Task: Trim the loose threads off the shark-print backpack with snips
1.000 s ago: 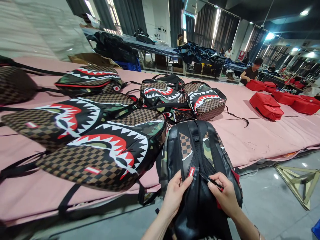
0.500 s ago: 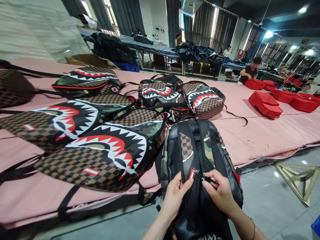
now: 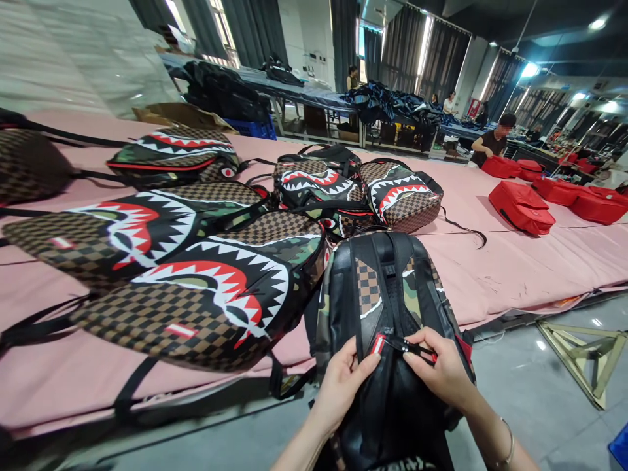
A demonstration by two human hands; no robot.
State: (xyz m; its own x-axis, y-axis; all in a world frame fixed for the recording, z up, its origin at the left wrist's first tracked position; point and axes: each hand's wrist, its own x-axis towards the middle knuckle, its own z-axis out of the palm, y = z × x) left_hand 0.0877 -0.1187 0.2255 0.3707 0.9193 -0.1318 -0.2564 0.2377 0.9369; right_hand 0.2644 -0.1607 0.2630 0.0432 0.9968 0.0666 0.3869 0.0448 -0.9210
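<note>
A black backpack with checkered and camouflage patches stands at the table's edge, its strap side facing me. My left hand pinches a strap beside a small red and white tag. In my right hand is a small black tool with red on its handle, its tip close to the tag. What the tip touches is too small to make out. Left of the backpack lies a checkered backpack with a shark-mouth print.
More shark-print backpacks lie on the pink table. Red bags sit at its far right, where a person handles one. A metal triangular frame stands on the floor at right.
My right hand and the black tool have shifted slightly right, away from the red and white tag. My left hand keeps its hold with hardly any movement.
</note>
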